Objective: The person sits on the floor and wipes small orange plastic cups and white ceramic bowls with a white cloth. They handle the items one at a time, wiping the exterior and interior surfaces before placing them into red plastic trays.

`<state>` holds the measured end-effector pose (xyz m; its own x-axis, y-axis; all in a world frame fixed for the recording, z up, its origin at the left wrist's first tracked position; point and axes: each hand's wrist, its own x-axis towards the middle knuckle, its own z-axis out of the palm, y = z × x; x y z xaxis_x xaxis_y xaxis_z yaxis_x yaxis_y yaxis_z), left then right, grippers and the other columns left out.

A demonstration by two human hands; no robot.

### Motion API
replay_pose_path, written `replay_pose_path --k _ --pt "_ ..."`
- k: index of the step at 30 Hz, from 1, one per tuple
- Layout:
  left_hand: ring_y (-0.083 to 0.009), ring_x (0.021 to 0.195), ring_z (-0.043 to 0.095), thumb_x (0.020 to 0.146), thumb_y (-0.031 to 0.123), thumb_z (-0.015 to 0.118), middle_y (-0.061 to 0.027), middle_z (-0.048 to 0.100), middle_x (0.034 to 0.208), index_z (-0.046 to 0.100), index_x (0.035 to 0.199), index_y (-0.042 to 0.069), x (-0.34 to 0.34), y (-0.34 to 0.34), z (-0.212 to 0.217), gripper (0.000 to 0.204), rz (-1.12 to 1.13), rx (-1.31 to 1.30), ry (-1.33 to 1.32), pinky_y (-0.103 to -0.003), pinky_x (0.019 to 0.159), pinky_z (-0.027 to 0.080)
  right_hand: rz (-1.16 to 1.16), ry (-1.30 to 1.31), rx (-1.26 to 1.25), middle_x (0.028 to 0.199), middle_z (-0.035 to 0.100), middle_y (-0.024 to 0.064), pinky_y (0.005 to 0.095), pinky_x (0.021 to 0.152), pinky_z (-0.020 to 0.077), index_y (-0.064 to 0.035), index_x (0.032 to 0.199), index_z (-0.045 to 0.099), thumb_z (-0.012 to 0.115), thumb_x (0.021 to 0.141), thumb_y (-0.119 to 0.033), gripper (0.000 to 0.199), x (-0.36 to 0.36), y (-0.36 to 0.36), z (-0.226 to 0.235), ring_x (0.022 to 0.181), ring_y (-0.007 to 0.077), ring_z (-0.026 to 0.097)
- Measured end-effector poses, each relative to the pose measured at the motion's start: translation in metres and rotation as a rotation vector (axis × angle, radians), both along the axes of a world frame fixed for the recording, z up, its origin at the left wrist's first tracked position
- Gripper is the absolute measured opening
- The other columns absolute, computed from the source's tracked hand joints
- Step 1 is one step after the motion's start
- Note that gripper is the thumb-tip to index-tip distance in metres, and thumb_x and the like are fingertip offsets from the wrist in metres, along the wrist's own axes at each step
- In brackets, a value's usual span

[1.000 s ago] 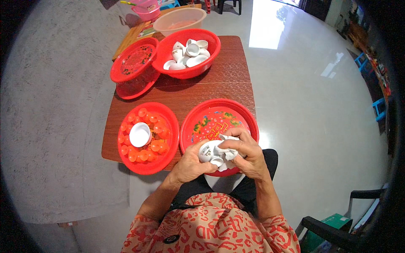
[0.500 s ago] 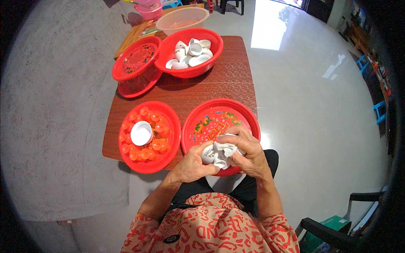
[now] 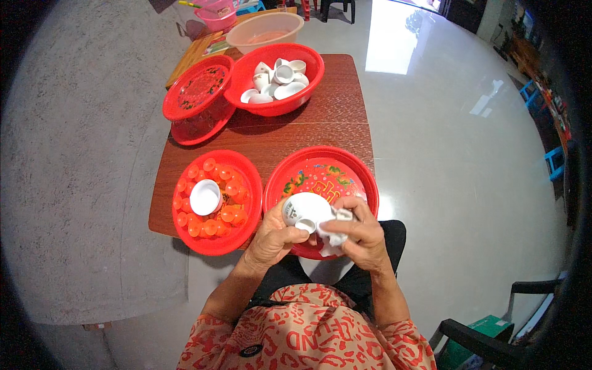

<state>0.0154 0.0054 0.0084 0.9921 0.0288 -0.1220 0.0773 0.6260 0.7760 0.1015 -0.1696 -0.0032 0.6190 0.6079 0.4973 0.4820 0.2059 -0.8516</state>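
Observation:
My left hand [image 3: 273,237] grips a white cup [image 3: 304,210], which is tipped over so that its foot ring faces me; a small dark print shows on its side. In my right hand [image 3: 364,237] is a bunched white cloth [image 3: 337,232], pressed against the cup's right side. Both hands are above the near part of a red tray [image 3: 272,179] with a flower pattern. To the left, a second red tray [image 3: 252,165] bears several small orange cups [image 3: 232,187] around one white cup [image 3: 205,197].
At the back of the brown table [image 3: 333,126], a red basin [image 3: 316,83] holds several white cups [image 3: 283,74]. Left of it, a red tray [image 3: 197,92] leans on another. Behind stand a pale basin [image 3: 283,23] and a pink basket [image 3: 217,17]. A black-armed chair [image 3: 475,342] is at lower right.
The cloth has moved off the cup's face to its right side, uncovering the white base. My right hand has shifted slightly down and right; the left still grips the cup.

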Motion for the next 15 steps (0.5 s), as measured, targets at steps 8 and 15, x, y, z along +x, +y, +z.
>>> replay_pose_path --k 8,15 --pt "-0.0213 0.104 0.058 0.07 0.003 0.063 -0.0107 0.057 0.112 0.043 0.123 -0.002 0.002 -0.009 0.002 0.057 0.083 -0.047 -0.012 -0.035 0.093 0.047 -0.144 -0.095 0.003 0.107 0.048 0.0124 0.0339 0.085 0.0434 -0.0086 0.101 0.069 0.064 0.066 0.003 0.038 0.0 0.021 0.01 0.099 0.0254 0.051" --pt "-0.0203 0.106 0.055 0.072 -0.002 0.059 -0.0104 0.055 0.114 0.039 0.126 0.0 0.003 -0.01 -0.004 0.057 0.14 -0.196 -0.059 -0.034 0.095 0.045 -0.167 -0.06 -0.001 0.109 0.046 0.0108 0.0332 0.086 0.043 -0.0102 0.105 0.069 0.064 0.064 0.006 0.044 -0.015 0.017 -0.004 0.1 0.024 0.051"
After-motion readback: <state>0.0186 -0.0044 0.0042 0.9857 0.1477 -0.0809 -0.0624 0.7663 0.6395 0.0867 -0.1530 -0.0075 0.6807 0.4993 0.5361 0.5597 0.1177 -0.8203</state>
